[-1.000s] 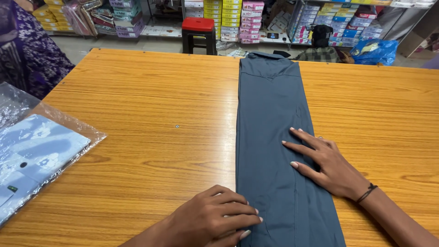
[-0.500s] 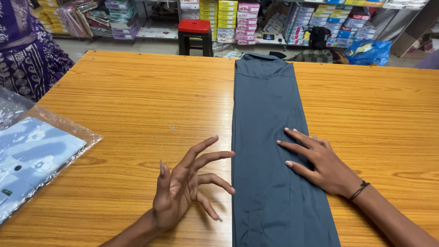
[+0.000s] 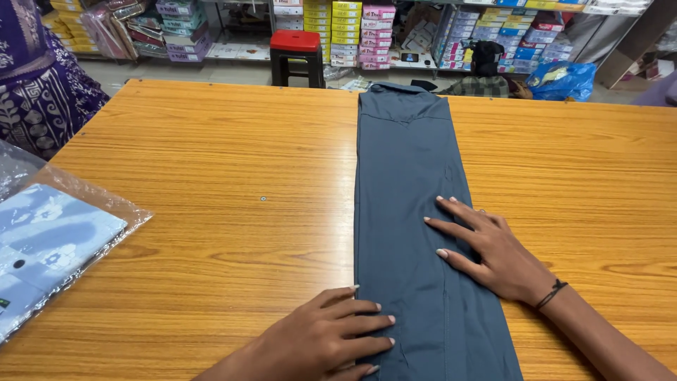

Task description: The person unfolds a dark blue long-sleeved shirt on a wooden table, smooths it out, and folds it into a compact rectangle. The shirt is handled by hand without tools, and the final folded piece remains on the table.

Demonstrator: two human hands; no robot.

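A grey-blue shirt (image 3: 405, 176), folded into a long narrow strip, lies lengthwise down the middle of the wooden table (image 3: 211, 212), collar at the far end. My right hand (image 3: 486, 247) rests flat on the strip's right side, fingers spread and pointing left. Near the front edge my left hand (image 3: 331, 339) lies flat with its fingertips on the strip's left edge. Neither hand grips anything.
A clear plastic packet holding a light blue patterned shirt (image 3: 49, 247) lies at the table's left edge. A person in a purple patterned garment (image 3: 35, 77) stands at the far left. A red stool (image 3: 296, 49) and shelves of boxes stand beyond the table.
My left hand lifted off the table with fingers spread, then came back down flat onto the strip's left edge. The right hand stayed pressed on the shirt.
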